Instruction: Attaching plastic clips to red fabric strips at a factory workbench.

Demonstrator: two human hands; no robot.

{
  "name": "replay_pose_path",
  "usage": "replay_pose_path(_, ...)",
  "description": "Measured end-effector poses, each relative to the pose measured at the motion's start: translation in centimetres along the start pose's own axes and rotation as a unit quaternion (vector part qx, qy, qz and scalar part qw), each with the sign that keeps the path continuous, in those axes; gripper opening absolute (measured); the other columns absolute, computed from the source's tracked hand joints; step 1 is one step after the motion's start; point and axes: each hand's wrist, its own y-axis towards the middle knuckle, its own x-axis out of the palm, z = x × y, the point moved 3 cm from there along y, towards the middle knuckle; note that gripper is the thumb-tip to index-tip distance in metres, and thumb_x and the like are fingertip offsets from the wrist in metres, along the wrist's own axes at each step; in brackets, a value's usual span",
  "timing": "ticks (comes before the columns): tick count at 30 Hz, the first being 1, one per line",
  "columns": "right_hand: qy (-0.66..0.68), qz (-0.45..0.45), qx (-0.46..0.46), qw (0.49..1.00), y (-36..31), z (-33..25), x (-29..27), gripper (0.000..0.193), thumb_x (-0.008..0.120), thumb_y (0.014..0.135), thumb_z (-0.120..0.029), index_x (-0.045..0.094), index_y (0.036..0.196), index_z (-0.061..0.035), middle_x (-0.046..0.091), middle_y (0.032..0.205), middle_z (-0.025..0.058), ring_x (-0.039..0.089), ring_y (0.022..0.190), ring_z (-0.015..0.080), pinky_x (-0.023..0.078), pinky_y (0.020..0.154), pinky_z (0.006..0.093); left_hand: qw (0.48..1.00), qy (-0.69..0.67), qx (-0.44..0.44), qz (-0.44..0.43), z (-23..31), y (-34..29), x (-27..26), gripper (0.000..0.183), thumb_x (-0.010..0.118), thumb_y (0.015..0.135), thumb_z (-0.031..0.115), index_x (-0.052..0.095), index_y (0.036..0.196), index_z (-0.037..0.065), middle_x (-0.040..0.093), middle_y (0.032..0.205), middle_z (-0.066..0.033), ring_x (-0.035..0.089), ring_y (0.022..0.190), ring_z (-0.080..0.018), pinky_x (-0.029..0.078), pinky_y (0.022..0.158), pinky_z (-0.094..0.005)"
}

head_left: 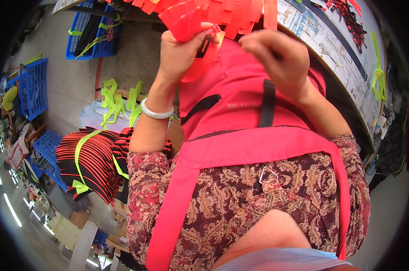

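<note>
In my left hand (179,56), closed in a pinch, is a bright orange-red fabric strip (204,61). A small black tab (204,46) lies against this strip beside my thumb. My right hand (281,56) is raised to the right of it, apart from the strip. Motion smears its bent fingers, so whether they hold anything cannot be made out. Beyond both hands, many similar orange-red strips (233,16) hang over the table edge. Below the hands, a red apron (245,113) with black straps covers my lap.
The worktable (349,74) runs along the right, with small black-and-red pieces (346,22) and a yellow-green ribbon (378,67) on it. On my left are tied bundles of black-and-red pieces (84,158), blue crates (32,88) and a pale box (93,119) with yellow-green ribbons.
</note>
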Motion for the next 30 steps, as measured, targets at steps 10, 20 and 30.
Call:
replay_pose_path(10, 0.429, -0.033, 0.358, 0.829, 1.7, 4.6, 1.7, 0.021, 0.057, 0.093, -0.025, 0.063, 0.103, -0.0070, 0.044, 0.059, -0.0082, 0.028, 0.044, -0.0005, 0.020, 0.040, 0.0178, 0.999, 0.020, -0.015, -0.037, 1.6, 0.6, 0.6, 0.019, 0.060, 0.089, 0.006, 0.064, 0.104, -0.004, 0.066, 0.085, -0.0084, 0.064, 0.079, -0.0154, 0.052, 0.074, -0.0266)
replay_pose_path(20, 0.502, 0.000, 0.350, 0.791, 1.3, 5.1, 2.1, 0.014, 0.063, 0.089, -0.018, 0.063, 0.100, -0.0082, 0.054, 0.066, -0.0054, 0.034, 0.046, 0.0007, 0.025, 0.040, 0.0184, 0.999, -0.021, -0.036, -0.019, 2.0, 0.6, 0.8, 0.019, 0.060, 0.088, 0.006, 0.063, 0.102, -0.007, 0.066, 0.085, -0.0096, 0.063, 0.078, -0.0155, 0.050, 0.068, -0.0241)
replay_pose_path(30, 0.257, -0.143, 0.317, 0.902, 1.6, 2.0, 1.2, 0.021, 0.067, 0.086, -0.021, 0.066, 0.093, -0.0022, 0.063, 0.076, -0.0023, 0.051, 0.065, 0.0010, 0.038, 0.057, 0.0165, 0.990, -0.051, -0.111, -0.074, 2.3, 0.3, 0.5, 0.019, 0.062, 0.087, 0.008, 0.064, 0.100, -0.006, 0.068, 0.080, -0.0103, 0.065, 0.073, -0.0149, 0.051, 0.065, -0.0237)
